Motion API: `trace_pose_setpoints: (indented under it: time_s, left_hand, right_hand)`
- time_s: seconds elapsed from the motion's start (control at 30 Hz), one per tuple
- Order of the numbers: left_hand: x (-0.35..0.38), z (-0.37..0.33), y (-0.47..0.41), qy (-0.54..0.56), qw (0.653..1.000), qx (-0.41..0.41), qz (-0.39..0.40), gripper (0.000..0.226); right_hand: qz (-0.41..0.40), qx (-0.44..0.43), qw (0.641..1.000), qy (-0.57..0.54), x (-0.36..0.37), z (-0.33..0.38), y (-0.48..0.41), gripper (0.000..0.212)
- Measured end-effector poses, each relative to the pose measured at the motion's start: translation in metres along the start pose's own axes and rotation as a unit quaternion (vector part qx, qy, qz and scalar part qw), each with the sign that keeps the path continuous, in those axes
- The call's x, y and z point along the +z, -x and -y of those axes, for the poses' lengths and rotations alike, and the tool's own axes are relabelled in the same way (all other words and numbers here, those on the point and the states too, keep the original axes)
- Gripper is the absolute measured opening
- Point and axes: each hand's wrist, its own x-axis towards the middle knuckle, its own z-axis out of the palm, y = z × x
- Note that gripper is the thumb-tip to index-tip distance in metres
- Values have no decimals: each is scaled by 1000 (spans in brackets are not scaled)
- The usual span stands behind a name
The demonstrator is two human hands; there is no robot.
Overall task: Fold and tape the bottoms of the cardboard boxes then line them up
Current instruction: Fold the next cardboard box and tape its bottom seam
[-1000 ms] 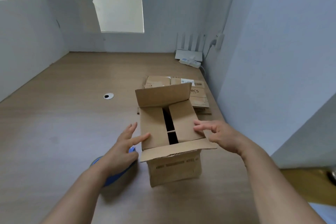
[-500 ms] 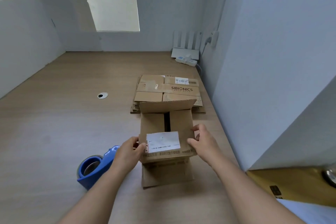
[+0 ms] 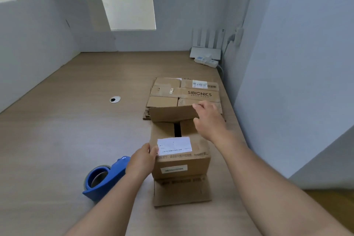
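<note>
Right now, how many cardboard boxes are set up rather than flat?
1: the box before the person, left hand holding its near flap, right hand on its far flap. Flattened boxes lie stacked behind it, number unclear.

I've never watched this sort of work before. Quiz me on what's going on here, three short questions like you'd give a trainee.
1. True or false: the far flap of the cardboard box is already folded flat.
2. What lies on the table to the left of the box? A scissors; B blue tape dispenser; C marker pen.
3. Fill in: the left hand holds down the near flap, which bears a white ____.

Key
1. False: it stands raised, with the right hand touching it.
2. B.
3. Label.
</note>
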Motion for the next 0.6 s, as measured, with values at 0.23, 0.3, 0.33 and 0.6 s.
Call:
trace_pose_setpoints:
  time_s: [0.23,0.3,0.33,0.6]
  left_hand:
    - [4,1,-8,-42,998,45,-20,63]
    - [1,-5,-9,-105,988,107,-30,61]
    - [-1,-7,-11,-115,984,134,-18,57]
    - [-11,22,0,-137,975,174,38,52]
  right_hand:
    - [59,12,997,-46,47,-22,45,33]
    - [43,34,994,-96,54,-24,49,32]
    - [47,33,995,-84,54,-24,49,33]
    - [75,28,997,-9,58,-2,73,39]
